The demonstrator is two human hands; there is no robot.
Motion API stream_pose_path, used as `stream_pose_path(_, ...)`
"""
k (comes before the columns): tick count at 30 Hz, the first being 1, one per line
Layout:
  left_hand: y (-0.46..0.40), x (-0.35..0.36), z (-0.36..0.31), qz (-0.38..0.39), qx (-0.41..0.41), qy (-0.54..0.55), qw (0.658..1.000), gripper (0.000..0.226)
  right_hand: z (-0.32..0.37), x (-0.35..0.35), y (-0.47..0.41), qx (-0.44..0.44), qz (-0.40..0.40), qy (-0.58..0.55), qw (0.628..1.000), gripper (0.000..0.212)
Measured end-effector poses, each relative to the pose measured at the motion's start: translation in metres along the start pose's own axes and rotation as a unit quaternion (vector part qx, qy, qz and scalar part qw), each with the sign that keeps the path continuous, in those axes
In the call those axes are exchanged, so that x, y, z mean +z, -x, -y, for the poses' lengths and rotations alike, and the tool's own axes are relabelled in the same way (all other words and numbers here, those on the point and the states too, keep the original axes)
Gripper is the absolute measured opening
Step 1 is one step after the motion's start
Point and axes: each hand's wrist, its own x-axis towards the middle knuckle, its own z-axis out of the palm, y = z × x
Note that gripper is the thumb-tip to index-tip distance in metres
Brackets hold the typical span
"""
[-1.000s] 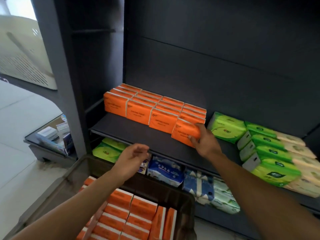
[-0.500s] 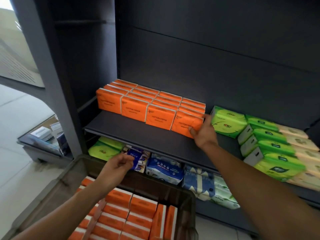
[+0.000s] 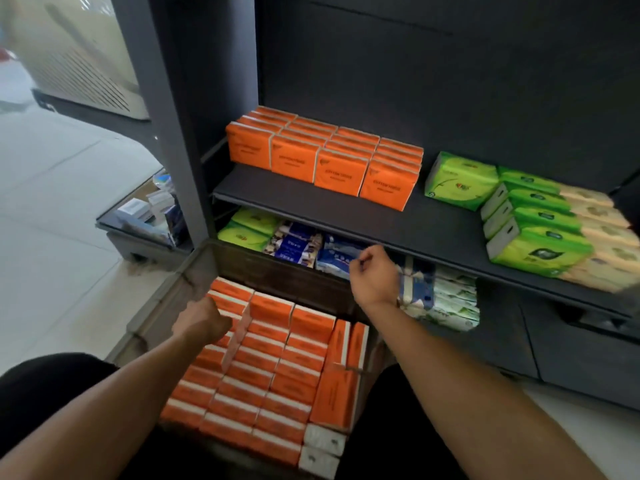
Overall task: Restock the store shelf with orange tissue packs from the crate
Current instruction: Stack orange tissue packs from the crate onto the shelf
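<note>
The left hand (image 3: 202, 323) is blurred over the orange tissue packs (image 3: 266, 368) in the crate (image 3: 277, 277); its grip cannot be told. The right hand (image 3: 375, 275) is curled empty.

Orange tissue packs (image 3: 325, 157) stood in four rows at the shelf's (image 3: 346, 209) left end, green packs (image 3: 526, 216) toward its right end. The left hand (image 3: 201, 325) reached into the crate (image 3: 277, 275) at its far-left corner, touching the orange packs there (image 3: 277, 372). The right hand (image 3: 375, 273) hung curled over the crate's far edge, holding nothing.
</note>
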Motion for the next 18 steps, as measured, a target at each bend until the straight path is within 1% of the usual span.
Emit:
stream_pose_path(3, 0.016, 0.01, 0.019, 0.017, -0.035, -0.007, 0.999, 0.046, -0.002, 0.019, 0.054, 0.019, 0.074, -0.015, 0.997, 0.012)
stream_pose_path(4, 0.02, 0.013, 0.023, 0.022, -0.04, 0.001, 0.999, 0.049, -0.007, 0.026, 0.07, 0.03, 0.104, -0.013, 0.994, 0.012)
stream_pose_path(6, 0.019, 0.021, 0.031, 0.025, -0.043, 0.029, 0.998, 0.065, -0.019, 0.039, 0.099, 0.038, 0.164, 0.003, 0.986, 0.011)
stream_pose_path(8, 0.018, 0.027, 0.037, 0.029, -0.047, 0.05, 0.997, 0.084, -0.029, 0.05, 0.117, 0.028, 0.225, 0.023, 0.974, 0.015)
stream_pose_path(11, 0.015, 0.032, 0.04, 0.042, -0.046, 0.05, 0.997, 0.1, -0.028, 0.059, 0.126, -0.004, 0.3, 0.058, 0.952, 0.015)
stream_pose_path(14, 0.01, 0.038, 0.04, 0.037, -0.047, 0.034, 0.998, 0.1, -0.029, 0.063, 0.127, -0.023, 0.329, 0.064, 0.942, 0.011)
stream_pose_path(16, 0.005, 0.042, 0.041, 0.044, -0.061, 0.014, 0.997, 0.097, -0.034, 0.065, 0.127, -0.017, 0.329, 0.065, 0.942, 0.013)
stream_pose_path(18, -0.003, 0.045, 0.044, 0.053, -0.075, -0.013, 0.996, 0.102, -0.037, 0.067, 0.126, 0.0, 0.325, 0.06, 0.944, 0.017)
